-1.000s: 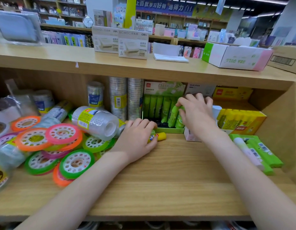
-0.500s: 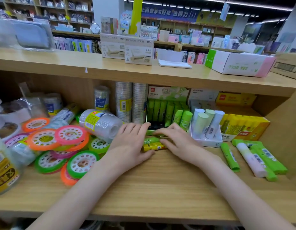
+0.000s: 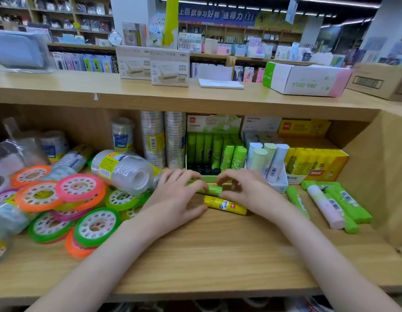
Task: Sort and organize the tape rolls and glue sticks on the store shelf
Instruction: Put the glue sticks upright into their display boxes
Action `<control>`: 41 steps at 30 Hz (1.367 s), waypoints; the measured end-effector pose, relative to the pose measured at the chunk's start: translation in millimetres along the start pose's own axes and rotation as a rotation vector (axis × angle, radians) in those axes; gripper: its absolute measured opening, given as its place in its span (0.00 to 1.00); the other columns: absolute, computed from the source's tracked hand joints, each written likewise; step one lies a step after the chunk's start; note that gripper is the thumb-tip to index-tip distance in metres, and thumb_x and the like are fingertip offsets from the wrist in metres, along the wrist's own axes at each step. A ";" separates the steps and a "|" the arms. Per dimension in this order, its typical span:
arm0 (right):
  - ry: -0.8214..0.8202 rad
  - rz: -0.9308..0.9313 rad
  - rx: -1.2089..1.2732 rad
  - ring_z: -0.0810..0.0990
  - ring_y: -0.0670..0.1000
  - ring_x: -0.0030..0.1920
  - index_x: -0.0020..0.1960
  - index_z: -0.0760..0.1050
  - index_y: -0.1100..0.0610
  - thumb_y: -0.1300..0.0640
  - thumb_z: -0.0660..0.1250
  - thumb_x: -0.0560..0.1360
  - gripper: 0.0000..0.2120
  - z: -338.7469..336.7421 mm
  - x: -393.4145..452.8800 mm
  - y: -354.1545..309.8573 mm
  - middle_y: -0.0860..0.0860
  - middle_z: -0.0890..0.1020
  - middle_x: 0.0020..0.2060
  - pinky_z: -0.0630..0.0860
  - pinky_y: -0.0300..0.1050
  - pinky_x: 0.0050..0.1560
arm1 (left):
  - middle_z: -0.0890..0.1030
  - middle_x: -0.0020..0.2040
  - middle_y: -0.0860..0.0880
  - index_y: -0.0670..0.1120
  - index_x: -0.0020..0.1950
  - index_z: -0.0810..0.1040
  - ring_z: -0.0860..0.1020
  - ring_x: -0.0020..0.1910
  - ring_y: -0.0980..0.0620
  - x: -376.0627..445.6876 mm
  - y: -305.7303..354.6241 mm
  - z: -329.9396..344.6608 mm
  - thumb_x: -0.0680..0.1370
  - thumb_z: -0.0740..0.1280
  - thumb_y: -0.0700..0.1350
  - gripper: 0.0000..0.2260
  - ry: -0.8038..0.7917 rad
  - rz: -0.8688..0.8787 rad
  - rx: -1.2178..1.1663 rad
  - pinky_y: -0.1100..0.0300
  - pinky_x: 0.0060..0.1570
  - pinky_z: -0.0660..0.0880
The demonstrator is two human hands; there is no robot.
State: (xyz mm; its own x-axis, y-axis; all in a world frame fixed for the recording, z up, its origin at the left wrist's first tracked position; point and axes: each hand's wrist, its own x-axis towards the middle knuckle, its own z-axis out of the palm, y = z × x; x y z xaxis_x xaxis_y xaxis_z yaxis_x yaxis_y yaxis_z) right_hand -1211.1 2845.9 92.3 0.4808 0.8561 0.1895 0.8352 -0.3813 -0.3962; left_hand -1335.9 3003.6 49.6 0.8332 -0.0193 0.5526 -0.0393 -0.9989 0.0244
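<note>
Both hands, the left hand [image 3: 173,199] and the right hand [image 3: 245,190], pinch a green glue stick [image 3: 212,189] between curled fingers, just at 12 o'clock of a yellow glue stick [image 3: 224,205], likely headed for the green box [image 3: 209,177] at 12 o'clock.

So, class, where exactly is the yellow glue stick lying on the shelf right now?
In the head view, the yellow glue stick lies flat on the lower shelf near the centre, between the left hand and right hand, just in front of a green glue stick.
</note>
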 end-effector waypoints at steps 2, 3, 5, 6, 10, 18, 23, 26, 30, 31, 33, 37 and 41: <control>-0.021 0.010 -0.069 0.72 0.46 0.43 0.54 0.75 0.50 0.54 0.69 0.73 0.10 4.1 7.1 -4.6 0.49 0.79 0.47 0.67 0.38 0.44 | 0.77 0.52 0.52 0.52 0.49 0.77 0.70 0.52 0.52 -0.9 0.4 0.5 0.71 0.59 0.60 0.15 -0.013 -0.010 -0.016 0.52 0.55 0.64; -0.007 0.006 -0.115 0.72 0.46 0.45 0.54 0.75 0.50 0.55 0.68 0.73 0.10 3.9 7.2 -5.1 0.48 0.78 0.47 0.68 0.40 0.46 | 0.77 0.52 0.52 0.52 0.47 0.78 0.70 0.53 0.52 -1.5 0.3 -0.2 0.71 0.60 0.60 0.15 -0.005 -0.015 -0.018 0.53 0.55 0.64; 0.080 -0.037 -0.174 0.71 0.47 0.51 0.54 0.74 0.50 0.56 0.66 0.74 0.10 -1.8 1.2 -3.7 0.48 0.76 0.48 0.71 0.43 0.51 | 0.77 0.54 0.52 0.51 0.43 0.78 0.68 0.55 0.52 -3.5 0.2 -2.9 0.70 0.60 0.60 0.14 0.025 -0.031 -0.010 0.54 0.55 0.62; 0.152 -0.070 -0.160 0.70 0.47 0.53 0.54 0.74 0.51 0.57 0.66 0.74 0.10 -7.6 -3.1 -3.5 0.48 0.76 0.48 0.70 0.43 0.52 | 0.77 0.54 0.51 0.51 0.42 0.78 0.68 0.56 0.51 -4.5 0.2 -4.6 0.70 0.61 0.60 0.14 0.037 -0.044 -0.005 0.54 0.56 0.61; 0.395 -0.144 -0.031 0.71 0.46 0.45 0.54 0.77 0.56 0.60 0.67 0.74 0.09 -31.3 -5.4 -5.4 0.47 0.74 0.44 0.63 0.33 0.45 | 0.77 0.55 0.51 0.49 0.41 0.77 0.71 0.57 0.49 -4.6 0.3 -7.2 0.70 0.59 0.60 0.16 0.035 -0.120 0.025 0.50 0.58 0.64; 0.582 -0.206 -0.137 0.71 0.53 0.47 0.49 0.77 0.60 0.63 0.71 0.71 0.07 -21.8 21.4 -9.1 0.52 0.81 0.42 0.68 0.44 0.48 | 0.79 0.53 0.49 0.47 0.52 0.78 0.77 0.52 0.46 18.9 6.2 2.2 0.71 0.56 0.64 0.24 -0.033 -0.095 0.115 0.49 0.55 0.71; 0.534 -0.187 -0.341 0.72 0.57 0.44 0.51 0.78 0.58 0.60 0.72 0.69 0.11 -17.3 34.4 -7.8 0.52 0.82 0.41 0.64 0.48 0.44 | 0.79 0.48 0.51 0.48 0.47 0.78 0.78 0.46 0.48 17.8 1.4 15.7 0.72 0.56 0.60 0.19 -0.001 -0.059 0.122 0.55 0.47 0.73; 0.405 -0.153 -0.408 0.69 0.56 0.51 0.56 0.77 0.55 0.58 0.68 0.74 0.10 -23.6 35.1 -13.0 0.51 0.80 0.49 0.60 0.49 0.48 | 0.79 0.47 0.50 0.47 0.46 0.78 0.78 0.44 0.47 17.9 -1.4 17.8 0.72 0.57 0.59 0.18 0.023 -0.039 0.137 0.56 0.45 0.74; 0.085 -0.086 -0.658 0.63 0.52 0.58 0.52 0.72 0.51 0.52 0.59 0.78 0.05 -26.5 34.0 -22.4 0.46 0.76 0.53 0.58 0.47 0.55 | 0.79 0.48 0.49 0.46 0.46 0.78 0.78 0.44 0.47 17.9 -1.8 18.9 0.72 0.57 0.58 0.18 0.022 -0.035 0.136 0.56 0.45 0.74; 0.057 -0.080 -0.687 0.62 0.52 0.57 0.51 0.71 0.50 0.54 0.59 0.79 0.04 -26.5 34.2 -23.7 0.47 0.77 0.52 0.58 0.47 0.55 | 0.79 0.48 0.49 0.46 0.46 0.78 0.78 0.44 0.47 17.6 -2.1 18.8 0.72 0.57 0.58 0.18 0.022 -0.036 0.136 0.56 0.45 0.74; -0.002 -0.028 -0.719 0.59 0.52 0.52 0.53 0.70 0.51 0.56 0.59 0.79 0.04 -27.1 36.0 -24.9 0.50 0.76 0.53 0.58 0.48 0.55 | 0.79 0.48 0.49 0.45 0.46 0.78 0.77 0.44 0.47 17.9 -2.8 18.6 0.72 0.56 0.57 0.19 0.016 -0.036 0.136 0.55 0.45 0.74; -0.092 -0.018 -0.811 0.59 0.53 0.56 0.65 0.67 0.49 0.58 0.59 0.78 0.15 -29.7 41.0 -28.4 0.54 0.73 0.56 0.57 0.50 0.58 | 0.79 0.48 0.49 0.45 0.46 0.78 0.77 0.44 0.47 18.1 -2.3 17.0 0.72 0.56 0.57 0.19 -0.001 -0.042 0.135 0.55 0.44 0.74; 0.030 -0.099 -0.492 0.62 0.52 0.55 0.67 0.65 0.45 0.55 0.60 0.78 0.18 -42.1 32.2 -25.0 0.51 0.76 0.54 0.59 0.50 0.57 | 0.79 0.48 0.49 0.46 0.46 0.78 0.77 0.44 0.47 17.5 -1.8 16.1 0.72 0.56 0.56 0.18 -0.009 -0.052 0.121 0.56 0.44 0.74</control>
State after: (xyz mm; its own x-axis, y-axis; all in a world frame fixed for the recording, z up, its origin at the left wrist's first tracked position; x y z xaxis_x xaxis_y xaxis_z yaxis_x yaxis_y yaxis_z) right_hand -1205.2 2868.3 146.1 0.3944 0.8888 0.2335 0.9006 -0.4244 0.0941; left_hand -1312.3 3004.3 45.8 0.8372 0.0326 0.5459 0.0702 -0.9964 -0.0482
